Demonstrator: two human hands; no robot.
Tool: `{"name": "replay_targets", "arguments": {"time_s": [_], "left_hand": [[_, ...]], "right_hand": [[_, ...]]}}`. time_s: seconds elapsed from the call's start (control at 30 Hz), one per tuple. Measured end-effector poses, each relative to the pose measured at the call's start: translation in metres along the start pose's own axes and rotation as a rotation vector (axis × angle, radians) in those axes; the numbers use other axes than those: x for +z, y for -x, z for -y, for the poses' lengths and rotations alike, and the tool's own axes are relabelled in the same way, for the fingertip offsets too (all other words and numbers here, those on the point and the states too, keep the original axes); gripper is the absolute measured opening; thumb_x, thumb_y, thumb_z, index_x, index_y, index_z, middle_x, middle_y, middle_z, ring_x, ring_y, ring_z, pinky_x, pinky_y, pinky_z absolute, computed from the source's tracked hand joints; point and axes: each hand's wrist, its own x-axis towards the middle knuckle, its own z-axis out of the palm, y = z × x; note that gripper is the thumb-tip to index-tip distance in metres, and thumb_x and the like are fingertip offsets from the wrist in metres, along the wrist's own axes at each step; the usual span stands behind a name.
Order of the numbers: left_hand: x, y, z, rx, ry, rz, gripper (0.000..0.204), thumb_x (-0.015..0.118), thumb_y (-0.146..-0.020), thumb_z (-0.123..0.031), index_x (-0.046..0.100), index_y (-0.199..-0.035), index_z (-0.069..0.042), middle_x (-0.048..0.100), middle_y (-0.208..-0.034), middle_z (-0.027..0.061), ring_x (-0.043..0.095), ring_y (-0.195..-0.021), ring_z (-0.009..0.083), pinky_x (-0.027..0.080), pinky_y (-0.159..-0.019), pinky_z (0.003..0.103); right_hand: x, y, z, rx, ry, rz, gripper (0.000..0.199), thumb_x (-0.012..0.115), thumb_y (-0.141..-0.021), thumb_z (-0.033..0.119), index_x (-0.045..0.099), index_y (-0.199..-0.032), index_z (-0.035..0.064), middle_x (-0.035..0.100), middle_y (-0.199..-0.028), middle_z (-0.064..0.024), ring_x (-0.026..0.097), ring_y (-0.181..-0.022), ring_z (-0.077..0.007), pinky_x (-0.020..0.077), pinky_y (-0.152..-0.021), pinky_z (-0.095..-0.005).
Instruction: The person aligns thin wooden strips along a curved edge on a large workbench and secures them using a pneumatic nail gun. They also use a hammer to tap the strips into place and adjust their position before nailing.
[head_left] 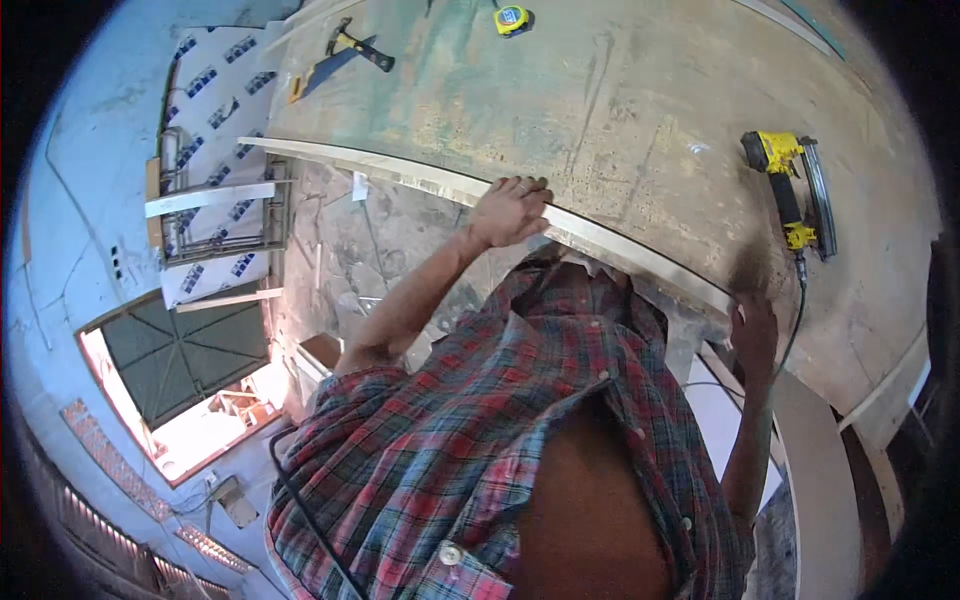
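A long, pale wooden strip (400,175) lies along the near edge of the worktable (480,110), running from the far left toward the lower right. My left hand (512,212) is closed over it near the middle, fingers bent across its top. At the strip's right end my right hand (755,328) has its fingers curled at the edge, and its thumb side is partly hidden. Beyond that hand, a yellow and black nail gun (785,190) lies on the tabletop with a dark air hose (797,310) running back past my right forearm.
A hammer (360,45) lies at the far left of the table, beside a dark blade with a yellow end (296,90). A yellow tape measure (511,20) sits at the back. Leftward stand wrapped white panels (215,110) and an open doorway (215,425).
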Motion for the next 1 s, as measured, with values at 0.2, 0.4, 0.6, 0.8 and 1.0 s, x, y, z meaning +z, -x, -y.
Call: {"name": "replay_targets", "arguments": {"time_s": [0.2, 0.4, 0.6, 0.8, 1.0], "left_hand": [[0.005, -0.002, 0.019, 0.058, 0.035, 0.032, 0.052, 0.068, -0.088, -0.025, 0.056, -0.138, -0.015, 0.051, -0.147, 0.0090, 0.048, -0.134, 0.0313, 0.038, -0.110, 0.048], [0.006, -0.001, 0.021, 0.157, 0.041, -0.079, 0.052, 0.070, -0.084, -0.018, 0.057, -0.134, -0.012, 0.055, -0.139, 0.0107, 0.054, -0.126, 0.0330, 0.043, -0.104, 0.044], [0.013, 0.013, 0.018, 0.208, 0.074, -0.257, 0.052, 0.067, -0.086, -0.014, 0.057, -0.137, -0.010, 0.061, -0.129, 0.0105, 0.059, -0.112, 0.0303, 0.046, -0.096, 0.043], [0.006, 0.014, 0.011, 0.228, 0.118, -0.314, 0.053, 0.068, -0.090, -0.021, 0.056, -0.141, -0.011, 0.063, -0.123, 0.0099, 0.061, -0.108, 0.0296, 0.048, -0.094, 0.042], [0.007, 0.007, 0.033, 0.216, 0.071, -0.112, 0.041, 0.065, -0.094, -0.026, 0.061, -0.132, -0.011, 0.061, -0.132, 0.0124, 0.059, -0.120, 0.0330, 0.048, -0.100, 0.045]], "right_hand": [[0.008, -0.001, 0.004, 0.140, -0.032, 0.094, 0.026, 0.061, -0.095, 0.026, 0.064, -0.115, 0.0106, 0.063, -0.117, -0.0133, 0.058, -0.113, -0.0356, 0.0472, -0.096, -0.0469], [0.016, 0.011, 0.006, 0.010, -0.069, -0.169, 0.020, 0.065, -0.092, 0.018, 0.064, -0.109, 0.0081, 0.065, -0.108, -0.0154, 0.063, -0.101, -0.0380, 0.0519, -0.085, -0.0490], [0.025, 0.025, 0.016, 0.113, -0.074, -0.205, 0.022, 0.066, -0.092, 0.018, 0.062, -0.111, 0.0085, 0.064, -0.107, -0.0151, 0.062, -0.101, -0.0378, 0.0518, -0.087, -0.0499], [0.029, 0.027, 0.014, 0.038, -0.088, -0.296, 0.027, 0.070, -0.087, 0.017, 0.061, -0.111, 0.0086, 0.064, -0.105, -0.0131, 0.061, -0.102, -0.0357, 0.0510, -0.088, -0.0492], [0.015, 0.031, 0.020, 0.041, -0.100, -0.250, 0.027, 0.074, -0.082, 0.014, 0.063, -0.106, 0.0087, 0.064, -0.103, -0.0122, 0.061, -0.102, -0.0353, 0.0500, -0.087, -0.0482]]}}
